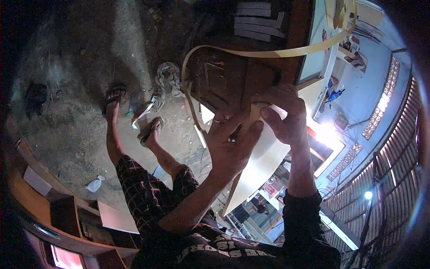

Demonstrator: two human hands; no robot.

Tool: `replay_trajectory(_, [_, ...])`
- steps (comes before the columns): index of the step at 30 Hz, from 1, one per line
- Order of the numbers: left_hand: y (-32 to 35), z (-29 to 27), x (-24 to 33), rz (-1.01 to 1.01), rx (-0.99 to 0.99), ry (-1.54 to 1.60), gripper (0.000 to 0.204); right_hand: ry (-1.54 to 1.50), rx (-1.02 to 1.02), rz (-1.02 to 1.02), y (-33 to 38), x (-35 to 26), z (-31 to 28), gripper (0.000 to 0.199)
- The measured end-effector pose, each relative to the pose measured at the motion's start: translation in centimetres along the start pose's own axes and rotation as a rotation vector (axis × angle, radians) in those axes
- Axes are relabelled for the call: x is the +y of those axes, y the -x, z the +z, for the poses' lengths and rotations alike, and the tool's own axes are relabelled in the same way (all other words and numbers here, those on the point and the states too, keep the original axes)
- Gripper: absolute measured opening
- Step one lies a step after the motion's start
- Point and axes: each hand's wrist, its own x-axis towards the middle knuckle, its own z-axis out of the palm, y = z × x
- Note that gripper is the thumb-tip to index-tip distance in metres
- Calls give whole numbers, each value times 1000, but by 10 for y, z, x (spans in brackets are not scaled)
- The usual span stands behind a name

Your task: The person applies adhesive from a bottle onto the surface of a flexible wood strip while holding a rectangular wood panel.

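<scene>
A long, thin cream strip (268, 54), like edge banding, curves from the upper right, bends round at the left and drops toward my hands. My left hand (230, 143) is closed, its thumb and fingers pinching a short cream length of the strip (254, 115). Against the upper end of that length, my right hand (284, 112) is closed too, thumb and bent fingers pressed together on it. Just below both hands lies a large pale panel (260, 168), its long edge running down past my left wrist. My fingers cover part of the strip's end.
Dark panelled wood, like a door (224, 80), is beyond my hands. Several pale slats (257, 22) lie farther off. My sandalled feet (152, 130) stand on a littered floor beside a crumpled cloth (165, 80). An open wooden cabinet (67, 215) is at the lower left.
</scene>
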Motion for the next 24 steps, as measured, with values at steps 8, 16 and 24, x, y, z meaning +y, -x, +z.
replay_trajectory(8, [0,1,-1,13,-7,-31,33,-181,211,24,-14,-22,-3,51])
replay_trajectory(16, [18,-3,-20,194,-77,-163,45,-192,-162,-186,-23,-13,-20,23])
replay_trajectory(24, [54,1,-34,236,81,-288,50,-348,-133,-149,-18,-4,-8,17])
